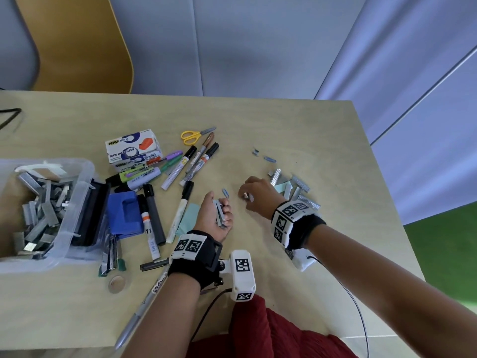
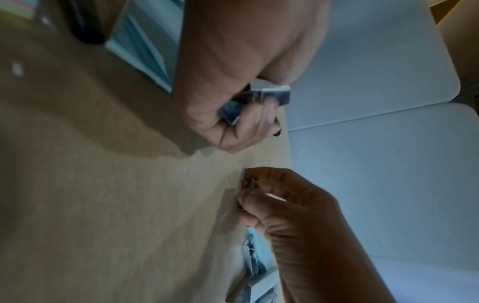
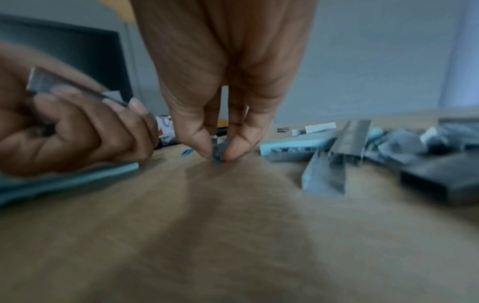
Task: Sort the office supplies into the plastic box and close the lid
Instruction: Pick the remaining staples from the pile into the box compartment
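Note:
A clear plastic box (image 1: 85, 177) at the table's left holds several staple strips. My left hand (image 1: 219, 215) lies palm-up near the table's middle, its fingers curled round a bundle of staple strips (image 1: 219, 211), which the left wrist view shows as staple strips (image 2: 255, 98). My right hand (image 1: 247, 196) reaches down just to the right and pinches a small staple piece (image 3: 219, 150) against the tabletop between thumb and finger. A pile of loose staple strips (image 1: 294, 187) and a pale blue staple box lie beside my right wrist.
Markers (image 1: 180, 166), yellow scissors (image 1: 192, 135), a tape dispenser box (image 1: 133, 148), a blue hole punch (image 1: 124, 213) and a stapler (image 1: 109, 257) lie between the box and my hands. A blue paper clip (image 1: 225, 193) lies near my left fingers. The table edge (image 1: 382, 161) runs close on the right.

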### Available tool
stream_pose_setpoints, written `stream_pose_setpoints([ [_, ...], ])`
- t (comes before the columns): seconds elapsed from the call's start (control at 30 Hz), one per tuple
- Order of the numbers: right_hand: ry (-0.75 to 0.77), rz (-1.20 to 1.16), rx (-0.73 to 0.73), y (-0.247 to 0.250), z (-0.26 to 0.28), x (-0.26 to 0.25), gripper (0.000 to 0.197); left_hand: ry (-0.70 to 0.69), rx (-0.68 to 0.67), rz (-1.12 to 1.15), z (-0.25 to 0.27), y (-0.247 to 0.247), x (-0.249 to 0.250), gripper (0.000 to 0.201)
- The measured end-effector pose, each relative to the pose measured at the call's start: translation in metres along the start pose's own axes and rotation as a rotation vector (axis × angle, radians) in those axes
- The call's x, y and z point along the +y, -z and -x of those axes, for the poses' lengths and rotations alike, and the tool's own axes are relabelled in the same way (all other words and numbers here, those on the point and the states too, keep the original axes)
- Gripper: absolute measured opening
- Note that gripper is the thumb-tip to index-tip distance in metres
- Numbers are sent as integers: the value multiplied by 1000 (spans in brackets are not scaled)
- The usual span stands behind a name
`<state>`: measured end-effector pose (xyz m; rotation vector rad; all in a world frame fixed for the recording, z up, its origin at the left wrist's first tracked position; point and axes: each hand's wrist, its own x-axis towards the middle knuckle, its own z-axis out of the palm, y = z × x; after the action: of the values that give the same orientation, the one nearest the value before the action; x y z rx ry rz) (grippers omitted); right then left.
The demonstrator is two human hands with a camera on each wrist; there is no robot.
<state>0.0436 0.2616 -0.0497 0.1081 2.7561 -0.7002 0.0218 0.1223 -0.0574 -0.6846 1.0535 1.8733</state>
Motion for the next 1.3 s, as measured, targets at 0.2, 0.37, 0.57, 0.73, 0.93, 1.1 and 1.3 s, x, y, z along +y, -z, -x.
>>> stream_pose_setpoints([
  [0.2, -163, -474, 187, 9, 15, -12, 23, -22, 15, 29, 12, 6, 6, 51],
  [0.37, -113, -869, 165, 21, 21, -57, 22, -114, -46, 29, 43, 11, 31, 50],
  [0.57, 63, -1079, 79, 29, 17, -137, 29, -441, -50, 134, 122, 40, 112, 46],
  [0.73, 139, -1095, 24, 19, 8, -195, 25, -565, 202, 291, 169, 92, 171, 40],
  [0.93, 135, -1091, 14, -1, 6, -243, 26, -349, 260, 257, 166, 124, 195, 32],
  [1.1, 130, -1066, 55, -6, 1, -264, 22, -274, 153, 53, 169, 119, 193, 41],
  [1.3, 137, -840, 185, -23, -12, -290, 24, -449, 226, -286, 188, 153, 200, 45],
])
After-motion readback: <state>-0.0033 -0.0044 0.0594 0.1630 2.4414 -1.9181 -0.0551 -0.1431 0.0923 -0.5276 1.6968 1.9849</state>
